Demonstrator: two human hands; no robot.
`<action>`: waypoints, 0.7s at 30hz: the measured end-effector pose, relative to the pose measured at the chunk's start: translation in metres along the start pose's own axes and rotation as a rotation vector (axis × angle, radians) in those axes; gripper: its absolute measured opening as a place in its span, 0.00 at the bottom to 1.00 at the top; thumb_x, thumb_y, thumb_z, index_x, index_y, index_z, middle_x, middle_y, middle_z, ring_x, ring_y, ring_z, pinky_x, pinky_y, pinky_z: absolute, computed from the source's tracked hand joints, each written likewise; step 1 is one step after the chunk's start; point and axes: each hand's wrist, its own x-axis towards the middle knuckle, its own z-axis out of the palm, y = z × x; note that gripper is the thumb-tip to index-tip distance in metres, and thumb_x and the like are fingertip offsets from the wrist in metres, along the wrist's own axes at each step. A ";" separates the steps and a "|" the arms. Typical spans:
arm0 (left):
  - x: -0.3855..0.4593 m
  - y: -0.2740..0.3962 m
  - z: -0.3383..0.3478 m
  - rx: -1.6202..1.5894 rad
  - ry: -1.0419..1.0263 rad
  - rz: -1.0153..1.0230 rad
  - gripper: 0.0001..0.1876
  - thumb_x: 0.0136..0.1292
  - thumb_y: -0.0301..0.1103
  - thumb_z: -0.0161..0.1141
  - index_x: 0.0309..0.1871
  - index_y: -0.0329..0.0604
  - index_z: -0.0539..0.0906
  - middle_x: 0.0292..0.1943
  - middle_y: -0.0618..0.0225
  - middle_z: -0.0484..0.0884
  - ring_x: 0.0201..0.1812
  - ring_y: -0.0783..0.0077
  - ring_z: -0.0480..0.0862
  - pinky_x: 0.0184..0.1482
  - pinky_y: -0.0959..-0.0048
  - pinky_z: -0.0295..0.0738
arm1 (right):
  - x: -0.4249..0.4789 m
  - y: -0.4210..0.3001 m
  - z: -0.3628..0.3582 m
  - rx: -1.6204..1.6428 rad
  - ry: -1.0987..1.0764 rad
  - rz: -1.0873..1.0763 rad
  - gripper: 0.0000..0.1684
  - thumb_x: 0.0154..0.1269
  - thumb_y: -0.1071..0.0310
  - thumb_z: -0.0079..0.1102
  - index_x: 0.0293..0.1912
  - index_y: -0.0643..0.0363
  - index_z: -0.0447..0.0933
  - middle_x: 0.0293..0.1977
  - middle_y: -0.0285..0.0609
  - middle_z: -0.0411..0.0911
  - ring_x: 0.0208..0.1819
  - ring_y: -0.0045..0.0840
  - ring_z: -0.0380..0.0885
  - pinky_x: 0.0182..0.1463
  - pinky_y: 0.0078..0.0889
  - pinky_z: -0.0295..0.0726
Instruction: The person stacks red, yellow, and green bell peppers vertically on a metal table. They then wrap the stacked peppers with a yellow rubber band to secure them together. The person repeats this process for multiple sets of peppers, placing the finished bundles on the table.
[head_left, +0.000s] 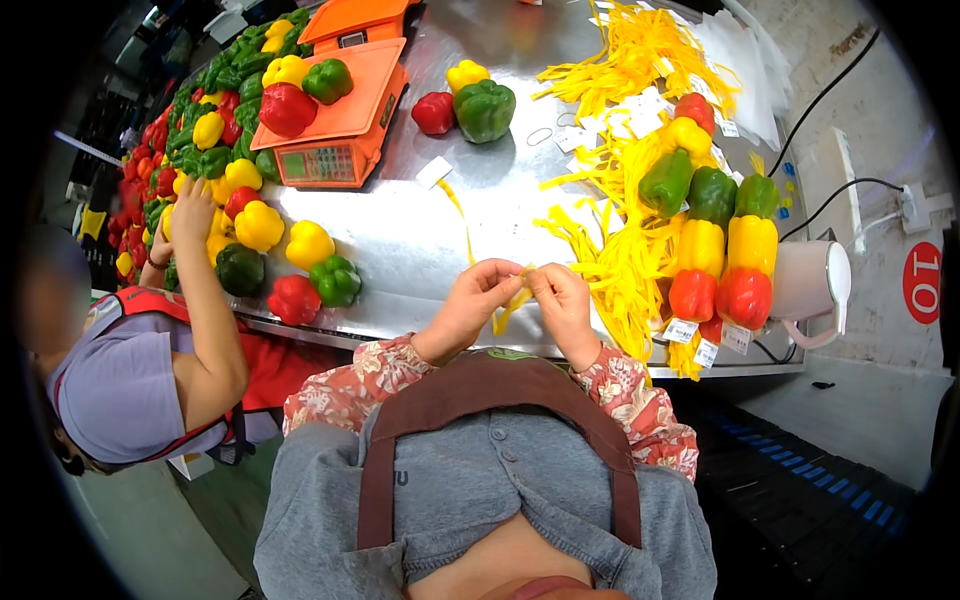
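Observation:
My left hand (474, 300) and my right hand (562, 306) meet near the table's front edge. Both pinch one end of a yellow net sleeve (511, 309) between thumb and fingers. A thin yellow strip (459, 210) with a white tag (434, 172) lies on the metal just beyond my left hand; whether it joins the piece I hold, I cannot tell. To the right of my right hand spreads a heap of yellow net sleeves (626, 262) with white tags. Farther off stand a red pepper (433, 113), a yellow pepper (466, 75) and a green pepper (485, 110), grouped loose.
Netted packs of peppers (701, 236) lie at right beside a pale plastic jug (802, 281). An orange scale (330, 112) carries three peppers. A co-worker's hand (191, 214) reaches into the pepper pile (214, 150) at left. Black cables run along the wall.

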 end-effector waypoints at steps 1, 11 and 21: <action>-0.001 -0.001 -0.001 0.071 -0.002 0.012 0.08 0.63 0.30 0.55 0.43 0.38 0.75 0.30 0.75 0.76 0.31 0.85 0.72 0.37 0.85 0.67 | -0.001 0.001 -0.001 -0.073 -0.022 -0.006 0.10 0.63 0.69 0.53 0.29 0.65 0.75 0.21 0.39 0.71 0.23 0.22 0.68 0.28 0.24 0.67; -0.002 0.009 -0.006 -0.344 -0.133 0.067 0.12 0.67 0.42 0.50 0.37 0.43 0.72 0.31 0.70 0.75 0.35 0.79 0.73 0.43 0.77 0.67 | -0.005 -0.003 0.005 0.599 0.007 0.019 0.17 0.68 0.61 0.46 0.27 0.63 0.72 0.31 0.39 0.76 0.34 0.21 0.72 0.41 0.21 0.70; 0.003 0.012 -0.016 0.282 -0.231 0.027 0.06 0.65 0.32 0.52 0.38 0.39 0.74 0.31 0.75 0.74 0.34 0.83 0.71 0.40 0.81 0.68 | 0.005 0.000 -0.020 1.315 -0.147 0.220 0.19 0.70 0.53 0.41 0.32 0.57 0.69 0.22 0.35 0.70 0.28 0.24 0.72 0.37 0.23 0.71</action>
